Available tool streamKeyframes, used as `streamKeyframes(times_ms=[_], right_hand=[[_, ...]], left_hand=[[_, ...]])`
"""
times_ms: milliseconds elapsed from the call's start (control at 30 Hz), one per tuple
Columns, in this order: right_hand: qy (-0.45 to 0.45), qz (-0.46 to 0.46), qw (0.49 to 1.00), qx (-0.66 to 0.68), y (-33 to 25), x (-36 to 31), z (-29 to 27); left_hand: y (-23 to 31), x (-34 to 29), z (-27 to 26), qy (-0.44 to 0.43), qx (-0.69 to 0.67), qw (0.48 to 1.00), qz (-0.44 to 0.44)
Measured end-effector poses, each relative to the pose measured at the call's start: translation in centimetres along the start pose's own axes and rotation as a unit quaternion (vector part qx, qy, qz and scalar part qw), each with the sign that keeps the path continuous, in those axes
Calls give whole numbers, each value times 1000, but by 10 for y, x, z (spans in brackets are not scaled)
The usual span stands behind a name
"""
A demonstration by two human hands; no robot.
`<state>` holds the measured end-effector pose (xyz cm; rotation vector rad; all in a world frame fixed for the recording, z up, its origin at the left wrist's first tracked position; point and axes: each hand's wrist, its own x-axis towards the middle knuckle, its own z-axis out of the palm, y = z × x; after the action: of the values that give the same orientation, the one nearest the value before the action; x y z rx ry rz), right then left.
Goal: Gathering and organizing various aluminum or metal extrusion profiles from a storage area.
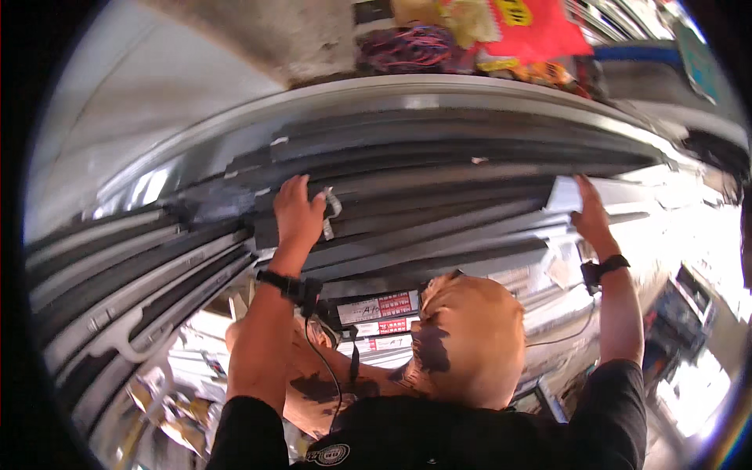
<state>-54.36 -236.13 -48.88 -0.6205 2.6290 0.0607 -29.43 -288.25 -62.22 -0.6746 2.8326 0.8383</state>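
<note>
Long dark grey bars [439, 182] lie side by side across the view in front of me. My left hand [296, 215] rests on their left part, its fingers stretched forward and the thumb apart. Beside that thumb a crumpled pale strip [332, 211] sticks up from the bars. Farther right, my right hand [593, 215] is at the edge of a white flat piece [561, 194], with fingers extended and thumb apart. Its fingertips seem to touch that piece; I cannot see a closed grip. A black band with a small device is on each wrist.
More dark and silver bars [117, 290] are stacked at the left. Labelled boxes [376, 308] lie below the bars, near a rounded tan shape [470, 337] between my arms. Beyond a pale metal edge [439, 81] are a red packet [536, 31] and bundled cords [411, 48].
</note>
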Motion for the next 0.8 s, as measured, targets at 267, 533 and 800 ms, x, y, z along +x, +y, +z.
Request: streamKeyframes(times_ms=[267,533,800], right_hand=[[-205,6,963,175,-154,-147,-24],[-275,189,894,300,-221,-334,-43],[-105,92,968,207,-261,-544,12]], left_hand=[[3,-88,-68,-157,-116,979,-64],[-6,-200,-191,-319,-56,925,-198],[18,-219,-292,-319,-122,930,-133]])
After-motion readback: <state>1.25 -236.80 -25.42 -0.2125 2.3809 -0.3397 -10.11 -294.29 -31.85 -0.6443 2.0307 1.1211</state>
